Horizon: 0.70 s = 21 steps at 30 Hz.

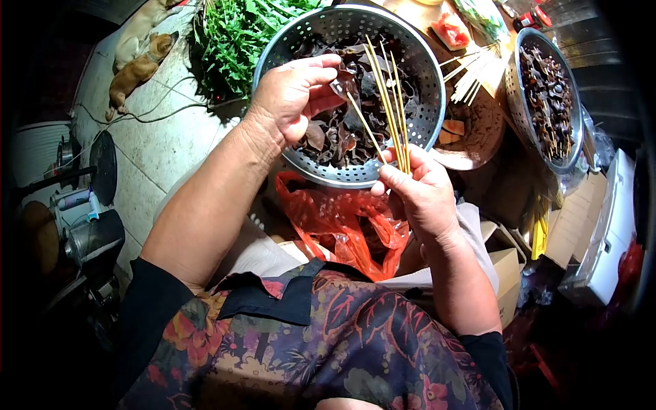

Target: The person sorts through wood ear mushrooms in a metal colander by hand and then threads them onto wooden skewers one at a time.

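Head view: the left hand's [297,99] thumb and fingers pinch a dark, floppy piece [350,83], and the other fingers of that hand curl in close. The right hand [413,181] has its fingers folded round a bunch of sticks [398,113], and its thumb is by one thin stick [365,127] that leans away toward eleven o'clock. The stick's tip is right by the dark piece — I can't tell if it has gone through. Both hands are over a big metal bowl [429,89] full of little holes, and lots of dark pieces [335,140] lie inside it. Think of that bowl as the middle of a clock. At six is a crinkly red bag [342,219]. At ten is a heap of green leaves [239,44]. Near three are some loose pale sticks [475,74], and farther out another bowl with holes [514,92] holds dark bits on sticks [544,99]. At two is a red chunk [451,31]. Near four is a brown basin [478,140] with orange bits [451,130] in it. Between nine and ten, a brown dog [140,68] lies on the floor [154,154] — just below a paler dog [140,27].
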Tool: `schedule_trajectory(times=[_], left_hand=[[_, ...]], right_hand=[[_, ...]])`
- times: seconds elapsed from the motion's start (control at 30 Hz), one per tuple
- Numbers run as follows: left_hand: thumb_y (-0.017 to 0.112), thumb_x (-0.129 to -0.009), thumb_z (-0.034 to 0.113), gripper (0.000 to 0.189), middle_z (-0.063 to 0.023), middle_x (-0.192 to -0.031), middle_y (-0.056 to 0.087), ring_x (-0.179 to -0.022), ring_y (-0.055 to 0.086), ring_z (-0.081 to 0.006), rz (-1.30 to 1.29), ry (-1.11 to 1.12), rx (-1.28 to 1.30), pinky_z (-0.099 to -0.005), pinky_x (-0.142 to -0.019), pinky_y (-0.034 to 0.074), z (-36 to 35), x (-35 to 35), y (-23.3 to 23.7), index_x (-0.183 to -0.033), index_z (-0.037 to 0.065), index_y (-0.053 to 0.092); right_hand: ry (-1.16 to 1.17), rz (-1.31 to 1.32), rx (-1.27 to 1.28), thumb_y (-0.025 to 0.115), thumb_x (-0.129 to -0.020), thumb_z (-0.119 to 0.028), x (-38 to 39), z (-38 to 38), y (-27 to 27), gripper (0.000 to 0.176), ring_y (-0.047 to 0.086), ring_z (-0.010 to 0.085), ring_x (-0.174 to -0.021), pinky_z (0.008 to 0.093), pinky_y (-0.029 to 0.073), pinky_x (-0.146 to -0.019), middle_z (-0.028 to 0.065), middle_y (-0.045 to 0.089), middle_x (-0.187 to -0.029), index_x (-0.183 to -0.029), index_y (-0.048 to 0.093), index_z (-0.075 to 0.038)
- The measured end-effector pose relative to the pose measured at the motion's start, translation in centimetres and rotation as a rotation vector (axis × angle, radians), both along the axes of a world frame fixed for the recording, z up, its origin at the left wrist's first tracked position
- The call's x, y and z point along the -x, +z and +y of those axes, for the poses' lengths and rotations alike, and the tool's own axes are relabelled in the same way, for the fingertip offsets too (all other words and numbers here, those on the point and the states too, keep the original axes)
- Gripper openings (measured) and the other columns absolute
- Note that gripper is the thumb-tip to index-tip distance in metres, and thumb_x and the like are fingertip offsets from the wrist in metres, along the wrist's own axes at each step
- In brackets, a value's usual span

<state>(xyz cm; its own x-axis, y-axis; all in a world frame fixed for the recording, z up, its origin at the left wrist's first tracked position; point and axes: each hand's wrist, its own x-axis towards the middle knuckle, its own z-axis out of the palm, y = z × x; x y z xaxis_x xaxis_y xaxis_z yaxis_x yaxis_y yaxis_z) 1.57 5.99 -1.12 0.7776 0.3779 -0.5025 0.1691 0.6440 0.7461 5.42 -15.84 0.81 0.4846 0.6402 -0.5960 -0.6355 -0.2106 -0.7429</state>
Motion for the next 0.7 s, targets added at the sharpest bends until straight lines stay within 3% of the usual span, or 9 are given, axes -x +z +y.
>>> schedule_trajectory(times=[0.23,0.7], left_hand=[[0.058,-0.084,0.005,0.025,-0.0076,-0.094,0.064,-0.082,0.063,-0.0158,0.013,-0.065,-0.111,-0.0331,-0.076,0.055,0.52,0.15,0.06,-0.108,-0.001,0.058],[0.056,-0.086,0.004,0.023,-0.0117,-0.094,0.064,-0.083,0.064,-0.0177,0.027,-0.135,0.063,-0.0322,-0.072,0.056,0.18,0.14,0.32,-0.108,-0.002,0.057]], right_hand=[[0.027,0.001,0.012,0.060,-0.085,-0.010,-0.10,-0.12,0.01,0.019,0.050,0.0051,-0.045,0.0165,0.036,-0.038,0.0043,0.061,-0.069,-0.101,0.051,-0.004],[0.030,0.127,-0.069,0.059,-0.086,-0.010,-0.15,-0.30,0.06,0.017,0.050,0.0072,-0.043,0.0174,0.038,-0.037,0.0063,0.062,-0.069,-0.101,0.052,-0.005]])
